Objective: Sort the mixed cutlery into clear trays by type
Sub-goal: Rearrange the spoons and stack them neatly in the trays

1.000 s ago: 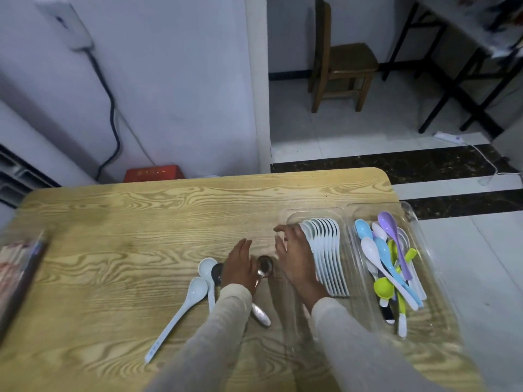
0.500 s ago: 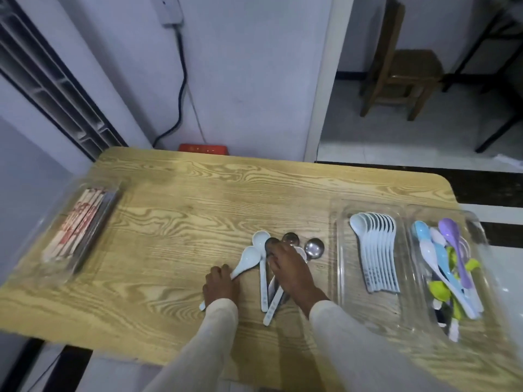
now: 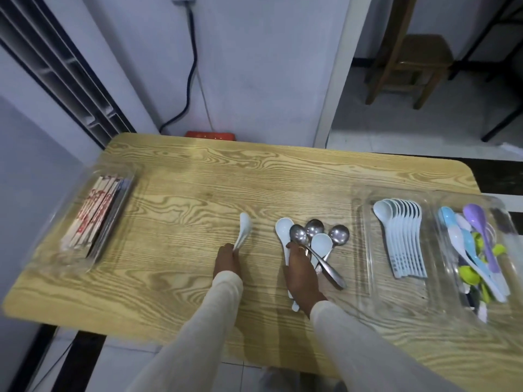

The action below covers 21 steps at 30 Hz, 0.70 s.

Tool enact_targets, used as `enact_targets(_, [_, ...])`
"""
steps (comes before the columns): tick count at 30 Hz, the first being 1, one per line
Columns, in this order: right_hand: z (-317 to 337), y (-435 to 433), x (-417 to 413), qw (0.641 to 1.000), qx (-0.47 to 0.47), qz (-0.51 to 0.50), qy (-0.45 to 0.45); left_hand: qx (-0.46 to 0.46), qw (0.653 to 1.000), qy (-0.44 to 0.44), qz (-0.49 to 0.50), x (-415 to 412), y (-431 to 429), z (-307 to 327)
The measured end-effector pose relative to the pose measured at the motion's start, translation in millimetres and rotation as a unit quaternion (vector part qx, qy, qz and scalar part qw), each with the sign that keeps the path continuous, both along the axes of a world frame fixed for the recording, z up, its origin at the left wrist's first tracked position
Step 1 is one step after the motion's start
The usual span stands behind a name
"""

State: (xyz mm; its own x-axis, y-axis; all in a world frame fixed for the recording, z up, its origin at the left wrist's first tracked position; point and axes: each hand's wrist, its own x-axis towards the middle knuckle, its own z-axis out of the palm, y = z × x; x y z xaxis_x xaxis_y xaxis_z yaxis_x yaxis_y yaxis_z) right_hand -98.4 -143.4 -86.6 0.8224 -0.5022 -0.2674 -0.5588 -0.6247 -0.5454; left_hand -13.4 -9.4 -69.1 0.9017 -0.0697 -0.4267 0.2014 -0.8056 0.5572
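My left hand [image 3: 225,260] grips the handle of a white spoon [image 3: 244,228], whose bowl points away from me just above the wooden table [image 3: 184,199]. My right hand [image 3: 301,274] lies on a small pile of loose cutlery: three metal spoons [image 3: 314,228] and two white spoons [image 3: 283,231]. Its fingers rest on the handles; whether they grip one is unclear. To the right stands a clear tray [image 3: 365,244] with a neat row of white spoons [image 3: 402,236]. Beside it another clear tray [image 3: 506,222] holds coloured plastic spoons [image 3: 478,222].
A clear tray of paper-wrapped chopsticks [image 3: 93,210] sits at the table's left edge. A red box [image 3: 210,135] lies behind the table against the wall, below a black cable [image 3: 192,60]. A wooden stool [image 3: 410,66] stands at the far right.
My left hand has picked one white spoon out of the pile and moved it to the left. My right hand stays on the pile. The camera has turned left.
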Motion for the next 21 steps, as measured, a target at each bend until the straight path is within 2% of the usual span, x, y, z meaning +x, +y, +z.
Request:
enact_targets(6, [1.7,14.7,14.5,0.987,0.116,-0.112,-0.018,-0.030,0.999,-0.044,0.003,12.7,7.7,2.6])
enact_targets(13, [35.4,-16.3,28.3,0.945,0.236,-0.211,-0.080,-0.096,0.990,-0.089,0.044,34.0,-18.3,24.2])
enact_targets(17, [64.7,-68.5,27.3,0.913,0.251,-0.288,-0.145,-0.131,0.987,-0.085,0.042,37.8,-55.8,31.6])
enact_targets(21, [86.1,-129.8,4.7,0.882,0.232,-0.356,-0.202,-0.136,0.986,-0.095,-0.003,29.5,-106.2,38.7])
